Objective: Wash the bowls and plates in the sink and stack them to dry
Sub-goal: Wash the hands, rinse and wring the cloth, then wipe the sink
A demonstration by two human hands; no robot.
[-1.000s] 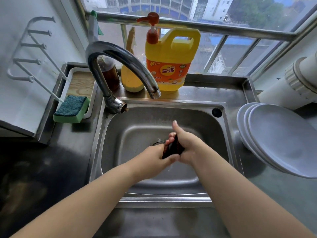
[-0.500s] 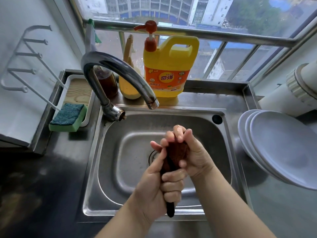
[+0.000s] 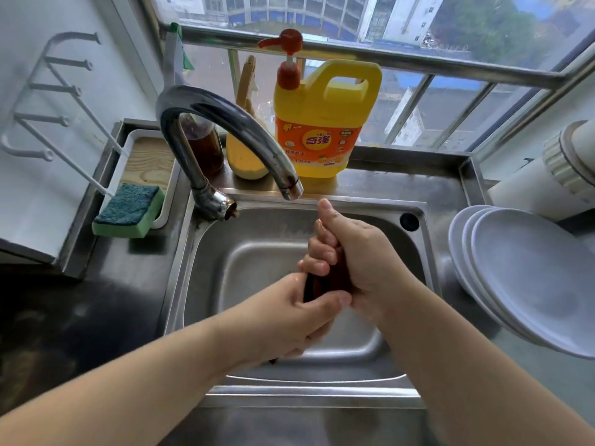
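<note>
Where a stainless steel sink [image 3: 206,284] is set into a steel counter [image 3: 402,188] below a barred window [image 3: 418,75] showing buildings and trees, the head view looks down on two bare forearms reaching over the basin. The left hand [image 3: 289,320] and the right hand [image 3: 357,262] both have their fingers curled tight around one dark, reddish-brown utensil [image 3: 325,281], held above the basin, just below the spout of a curved chrome tap [image 3: 225,123]. A stack of white plates [image 3: 531,278] leans at the right of the sink. Behind the tap stand a yellow detergent jug [image 3: 325,123] with a red pump and a brown bottle [image 3: 203,146]. At left, a green sponge [image 3: 128,209] lies on a white tray [image 3: 128,140], beside a white wall rack [image 3: 48,101].
</note>
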